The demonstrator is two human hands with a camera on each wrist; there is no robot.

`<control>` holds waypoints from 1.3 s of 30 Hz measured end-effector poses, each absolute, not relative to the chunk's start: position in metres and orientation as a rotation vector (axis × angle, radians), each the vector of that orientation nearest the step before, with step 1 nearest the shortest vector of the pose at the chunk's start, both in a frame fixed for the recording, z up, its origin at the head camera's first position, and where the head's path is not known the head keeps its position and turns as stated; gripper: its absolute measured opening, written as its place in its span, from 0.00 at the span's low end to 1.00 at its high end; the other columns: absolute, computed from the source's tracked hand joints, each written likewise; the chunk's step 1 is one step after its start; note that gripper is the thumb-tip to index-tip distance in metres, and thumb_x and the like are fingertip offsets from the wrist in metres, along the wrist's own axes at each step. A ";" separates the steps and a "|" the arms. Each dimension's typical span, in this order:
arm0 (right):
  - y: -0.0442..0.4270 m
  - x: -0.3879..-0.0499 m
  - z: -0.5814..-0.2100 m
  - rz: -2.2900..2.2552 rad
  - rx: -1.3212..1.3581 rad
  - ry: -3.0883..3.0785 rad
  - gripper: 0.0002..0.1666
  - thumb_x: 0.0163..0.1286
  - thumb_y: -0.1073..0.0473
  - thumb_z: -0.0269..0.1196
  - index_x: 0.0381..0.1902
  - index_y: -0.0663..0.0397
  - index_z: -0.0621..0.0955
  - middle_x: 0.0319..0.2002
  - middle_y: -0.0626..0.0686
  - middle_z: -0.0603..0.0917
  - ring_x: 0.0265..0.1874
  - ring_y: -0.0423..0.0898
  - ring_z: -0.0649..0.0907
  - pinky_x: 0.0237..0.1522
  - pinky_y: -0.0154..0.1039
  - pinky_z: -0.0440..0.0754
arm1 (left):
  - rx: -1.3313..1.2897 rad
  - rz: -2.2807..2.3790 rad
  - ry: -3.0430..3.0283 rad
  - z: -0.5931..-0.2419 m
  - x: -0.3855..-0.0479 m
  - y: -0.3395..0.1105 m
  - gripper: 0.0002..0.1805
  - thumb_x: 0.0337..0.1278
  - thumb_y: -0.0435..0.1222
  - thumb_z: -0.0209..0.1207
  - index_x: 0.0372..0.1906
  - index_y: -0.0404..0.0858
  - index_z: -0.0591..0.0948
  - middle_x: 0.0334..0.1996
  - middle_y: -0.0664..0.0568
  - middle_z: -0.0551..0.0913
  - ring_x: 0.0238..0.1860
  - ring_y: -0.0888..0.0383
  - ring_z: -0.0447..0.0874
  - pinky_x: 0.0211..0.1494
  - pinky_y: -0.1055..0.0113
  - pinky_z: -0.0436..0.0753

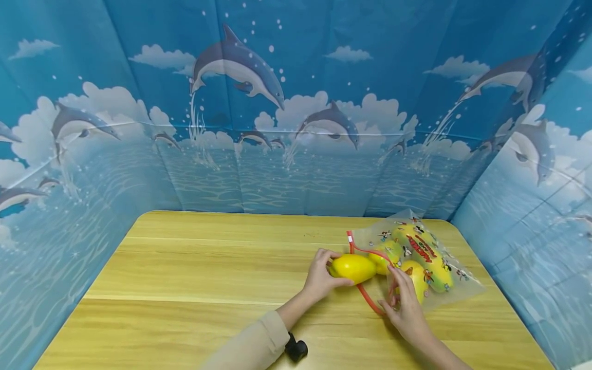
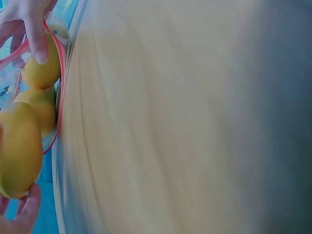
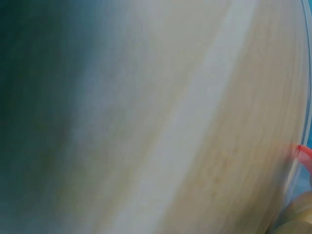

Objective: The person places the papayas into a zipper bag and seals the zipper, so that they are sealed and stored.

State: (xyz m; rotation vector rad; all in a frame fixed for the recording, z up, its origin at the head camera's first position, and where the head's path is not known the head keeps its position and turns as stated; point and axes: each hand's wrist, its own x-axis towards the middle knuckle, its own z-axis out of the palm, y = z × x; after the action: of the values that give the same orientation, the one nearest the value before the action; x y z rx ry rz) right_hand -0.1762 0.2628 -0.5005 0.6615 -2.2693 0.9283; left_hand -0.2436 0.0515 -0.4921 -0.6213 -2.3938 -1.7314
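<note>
My left hand (image 1: 320,276) grips a yellow mango (image 1: 354,268) between thumb and fingers at the mouth of a clear zip bag (image 1: 455,259) with red edging and cartoon print. In the left wrist view this mango (image 2: 20,151) lies against another mango (image 2: 43,105). My right hand (image 1: 407,310) pinches the bag's near red edge (image 1: 368,300) with thumb and fingers, and the mouth gapes between the two hands. Inside the bag lie several yellow-green mangoes, one mango (image 1: 418,282) just beyond the right fingers. The right wrist view shows mostly blurred tabletop, with a bit of red edging (image 3: 304,155).
The bag lies on the right side of a wood-grain table (image 1: 194,267). A small black object (image 1: 296,349) sits near the front, beside the left sleeve (image 1: 259,341). Blue dolphin-print curtains (image 1: 296,174) hang behind the table and along its sides.
</note>
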 end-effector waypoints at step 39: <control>0.263 -0.177 -0.501 0.934 0.708 -2.233 0.60 0.26 0.89 0.69 0.63 0.74 0.60 0.55 0.71 0.63 0.20 0.36 0.67 0.18 0.22 0.66 | -0.509 -1.651 -2.415 -0.503 -0.237 0.105 0.32 0.36 0.39 0.72 0.53 0.41 0.76 0.52 0.52 0.76 0.53 0.55 0.71 0.58 0.64 0.71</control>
State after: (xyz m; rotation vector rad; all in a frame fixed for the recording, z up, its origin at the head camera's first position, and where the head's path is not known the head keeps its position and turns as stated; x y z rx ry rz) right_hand -0.1775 0.2625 -0.5006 0.7081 -2.2331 0.9342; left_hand -0.2372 0.1054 -0.5026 -0.5093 -2.4153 -1.6508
